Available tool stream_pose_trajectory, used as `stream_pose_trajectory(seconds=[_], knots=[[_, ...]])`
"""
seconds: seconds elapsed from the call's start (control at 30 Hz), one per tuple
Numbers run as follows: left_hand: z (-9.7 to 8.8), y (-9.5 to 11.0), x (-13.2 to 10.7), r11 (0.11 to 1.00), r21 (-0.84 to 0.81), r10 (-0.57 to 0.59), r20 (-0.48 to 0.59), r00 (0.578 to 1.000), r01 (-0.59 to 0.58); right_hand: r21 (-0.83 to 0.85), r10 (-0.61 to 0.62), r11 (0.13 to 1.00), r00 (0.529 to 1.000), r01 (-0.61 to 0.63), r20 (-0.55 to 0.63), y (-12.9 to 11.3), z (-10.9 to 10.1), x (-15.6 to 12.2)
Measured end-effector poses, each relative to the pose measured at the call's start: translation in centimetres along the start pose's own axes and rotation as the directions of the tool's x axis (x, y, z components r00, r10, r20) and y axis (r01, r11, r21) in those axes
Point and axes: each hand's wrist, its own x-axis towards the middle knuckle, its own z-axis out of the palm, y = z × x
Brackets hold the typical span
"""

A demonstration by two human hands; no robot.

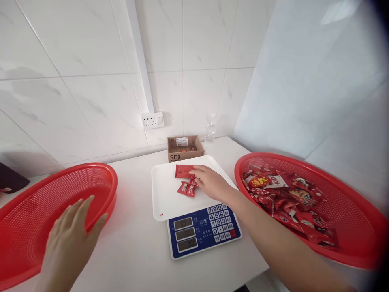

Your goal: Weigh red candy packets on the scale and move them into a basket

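The right hand (pixel 208 181) is held over the white tray (pixel 165 178) of the scale (pixel 205 227), where a flat red packet (pixel 183 171) and smaller red packets (pixel 187 189) are laid; whether anything is gripped cannot be told. The left hand (pixel 71 227) is held with thumb and fingers spread, near the left red basket (pixel 88 178). More packets (pixel 282 198) are heaped in the right red basket (pixel 349 215).

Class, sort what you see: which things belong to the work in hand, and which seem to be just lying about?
Probably in use:
scale
red packets on its tray, under the right hand
right basket, holding more packets
left basket, near the left hand

Probably just lying about:
clear bottle
cardboard box, though it holds some red items
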Motion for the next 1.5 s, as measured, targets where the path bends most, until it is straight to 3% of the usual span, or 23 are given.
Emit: stream_pose_trajectory(seconds=[0.13,0.37,0.53,0.6,0.73,0.83,0.9,1.03,1.2,1.4,1.5], knots=[[1.6,1.0,0.9,1.000,-0.018,0.017,0.235,0.972,-0.013,-0.020,-0.004,1.000,0.994,0.006,0.108,0.5,0.2,1.2],[2.1,4.2,0.4,0.983,-0.134,0.155,0.222,0.963,-0.127,-0.006,-0.010,1.000,0.967,0.012,0.256,0.4,-0.3,1.1],[1.7,7.1,-0.2,0.930,-0.279,0.292,0.165,0.942,-0.239,0.010,0.045,0.999,0.962,-0.050,0.268,0.6,-1.2,-0.1],[1.4,8.7,-0.3,0.866,-0.363,0.413,0.133,0.901,-0.344,0.017,0.049,0.998,0.964,-0.056,0.263,0.7,-1.2,-0.4],[0.8,13.0,-0.3,0.723,-0.468,0.638,0.170,0.751,-0.508,0.007,0.048,0.999,0.971,-0.051,0.234,0.9,-0.7,-0.6],[0.9,16.1,0.4,0.656,-0.491,0.723,0.191,0.664,-0.573,-0.010,0.015,1.000,0.981,-0.014,0.195,1.1,-0.5,-0.7],[1.2,17.7,1.1,0.645,-0.485,0.740,0.207,0.640,-0.590,-0.016,0.016,1.000,0.985,-0.014,0.171,1.2,-0.6,-0.9],[2.4,19.5,2.3,0.646,-0.470,0.750,0.247,0.613,-0.602,0.059,0.062,0.996,0.987,-0.071,0.146,1.3,-1.0,-1.3],[3.5,20.3,2.8,0.654,-0.514,0.745,0.311,0.590,-0.555,0.239,0.072,0.967,0.993,-0.093,0.094,1.1,-1.6,-1.8],[3.7,20.5,2.7,0.668,-0.600,0.706,0.326,0.629,-0.440,0.454,0.044,0.882,0.980,-0.129,0.192,0.1,-1.7,-1.9],[3.6,20.5,2.4,0.657,-0.659,0.682,0.314,0.661,-0.365,0.494,0.044,0.860,0.983,-0.129,0.181,-0.6,-1.4,-1.7]])
